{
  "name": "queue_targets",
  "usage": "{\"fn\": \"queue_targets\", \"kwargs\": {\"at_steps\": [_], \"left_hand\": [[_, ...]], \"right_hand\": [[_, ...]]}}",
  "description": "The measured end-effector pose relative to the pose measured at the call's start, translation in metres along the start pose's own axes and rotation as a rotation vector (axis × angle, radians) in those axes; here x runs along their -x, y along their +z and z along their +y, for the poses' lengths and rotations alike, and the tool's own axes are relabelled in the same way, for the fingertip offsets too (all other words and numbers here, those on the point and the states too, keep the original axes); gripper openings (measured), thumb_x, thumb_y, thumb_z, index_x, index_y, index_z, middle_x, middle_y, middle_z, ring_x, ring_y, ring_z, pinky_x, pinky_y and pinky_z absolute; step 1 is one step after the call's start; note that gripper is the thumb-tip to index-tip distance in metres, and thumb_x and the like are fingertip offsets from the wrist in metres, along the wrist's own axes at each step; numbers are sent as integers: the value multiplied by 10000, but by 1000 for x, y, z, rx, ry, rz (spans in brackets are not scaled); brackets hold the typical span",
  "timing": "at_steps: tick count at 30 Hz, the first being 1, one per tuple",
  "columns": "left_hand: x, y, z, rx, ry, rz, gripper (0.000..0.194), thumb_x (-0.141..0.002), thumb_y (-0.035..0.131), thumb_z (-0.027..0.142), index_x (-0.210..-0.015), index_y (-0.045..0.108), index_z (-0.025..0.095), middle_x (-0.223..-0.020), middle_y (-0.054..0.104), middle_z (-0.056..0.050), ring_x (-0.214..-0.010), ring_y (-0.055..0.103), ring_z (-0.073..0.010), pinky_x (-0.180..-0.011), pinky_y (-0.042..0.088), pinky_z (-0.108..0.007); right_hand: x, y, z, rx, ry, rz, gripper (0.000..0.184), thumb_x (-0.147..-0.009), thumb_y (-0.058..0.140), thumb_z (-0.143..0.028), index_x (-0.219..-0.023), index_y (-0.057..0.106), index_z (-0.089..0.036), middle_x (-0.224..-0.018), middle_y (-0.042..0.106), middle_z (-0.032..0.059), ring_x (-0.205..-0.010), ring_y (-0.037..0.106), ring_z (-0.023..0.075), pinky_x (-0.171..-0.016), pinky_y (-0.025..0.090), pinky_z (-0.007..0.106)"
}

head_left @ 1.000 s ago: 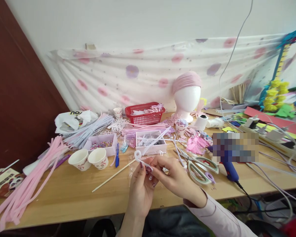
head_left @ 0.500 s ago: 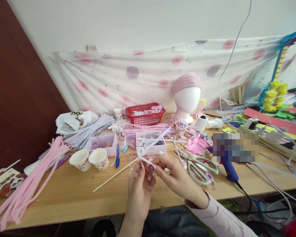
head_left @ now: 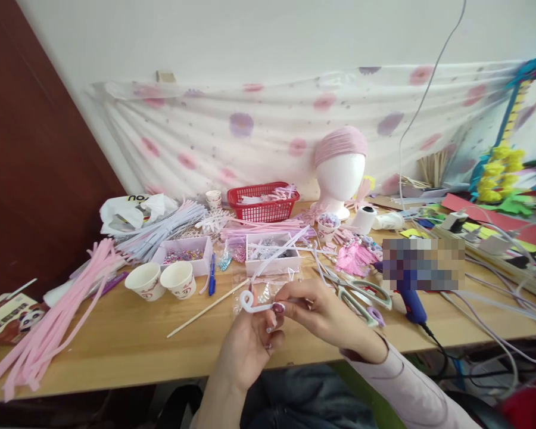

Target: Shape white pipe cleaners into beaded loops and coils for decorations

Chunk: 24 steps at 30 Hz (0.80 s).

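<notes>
Right hand [head_left: 319,313] fingers closed on tail of white curled strip [head_left: 255,309]. Strip is above desk [head_left: 116,348], loop end by left hand [head_left: 246,348]; can't tell if left fingers grip it.

Looks matt and soft on the curled strip [head_left: 259,308]; smooth, wooden across the table [head_left: 116,345]; plastic on the basket [head_left: 267,213].

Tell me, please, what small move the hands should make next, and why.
Perhaps curl more of the white strip, since its left end forms a loop while the visible rest runs fairly straight to the right hand, which pinches it.
</notes>
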State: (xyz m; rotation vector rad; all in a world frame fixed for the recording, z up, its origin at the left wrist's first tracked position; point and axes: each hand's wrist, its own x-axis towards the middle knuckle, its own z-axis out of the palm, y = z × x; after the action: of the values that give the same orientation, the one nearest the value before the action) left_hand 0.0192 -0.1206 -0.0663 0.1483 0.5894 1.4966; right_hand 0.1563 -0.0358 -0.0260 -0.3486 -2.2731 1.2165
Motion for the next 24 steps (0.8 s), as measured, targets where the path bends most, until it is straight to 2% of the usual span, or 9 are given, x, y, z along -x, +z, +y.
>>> {"fn": "queue_targets", "kwargs": {"at_steps": [2,5,8,10,13,15,19,21,24], "left_hand": [[2,2,1,7,-80,-48,292,-641,862,237,-598,594,129,-534,509,33,-495,398,-72,-437,257,-189],[2,4,1,85,-110,-99,333,-605,881,222,-535,568,134,-591,560,16,-518,433,-74,-487,332,-206],[-1,5,2,159,0,-90,374,-672,843,228,-468,540,148,-662,633,-20,-623,556,-118,-603,446,-248],[-4,4,3,183,66,-96,339,-697,831,232,-479,582,155,-714,681,-33,-698,622,-149,-685,493,-276],[-9,1,6,218,125,-138,270,-640,878,280,-528,658,168,-833,741,-28,-777,675,-169,-765,532,-298],[-11,-3,6,218,189,-157,232,-595,902,301,-578,701,186,-822,749,-4,-817,690,-166,-743,546,-269],[-13,-7,4,100,364,-141,220,-577,906,329,-624,734,201,-759,739,17,-811,698,-148,-601,518,-185],[-12,-8,3,53,418,-119,233,-562,908,361,-621,739,212,-767,739,18,-785,697,-147,-577,513,-186],[-10,-7,1,12,459,-86,264,-509,923,389,-610,742,224,-727,727,16,-780,697,-164,-676,554,-248]], "right_hand": [[-1,-4,-1,67,-18,-37,205,-949,567,-251,-818,681,-142,-710,659,21,-624,570,122,-578,421,211],[-3,-8,-4,120,-45,-63,181,-957,523,-187,-851,662,-141,-761,657,28,-686,576,133,-641,438,225],[-4,-8,-5,150,-45,-46,198,-964,472,-132,-839,624,-148,-780,648,26,-721,582,140,-687,445,237],[-3,-5,-6,165,-51,-33,204,-969,453,-118,-845,610,-158,-794,645,22,-733,583,141,-696,441,238],[-1,0,-8,159,-36,-29,192,-988,437,-135,-940,617,-176,-889,664,30,-827,607,156,-752,444,247],[0,4,-10,158,-12,-29,182,-999,437,-158,-966,614,-186,-909,667,27,-846,612,157,-758,440,244],[2,14,-15,161,-14,-21,181,-1001,437,-163,-887,575,-185,-811,628,3,-730,578,132,-683,412,223],[2,19,-17,149,-26,-10,192,-1002,426,-158,-856,546,-189,-788,604,-1,-698,554,125,-665,403,218],[3,25,-21,142,-26,-10,190,-985,419,-123,-840,522,-190,-776,582,-1,-666,521,121,-648,394,217]]}}
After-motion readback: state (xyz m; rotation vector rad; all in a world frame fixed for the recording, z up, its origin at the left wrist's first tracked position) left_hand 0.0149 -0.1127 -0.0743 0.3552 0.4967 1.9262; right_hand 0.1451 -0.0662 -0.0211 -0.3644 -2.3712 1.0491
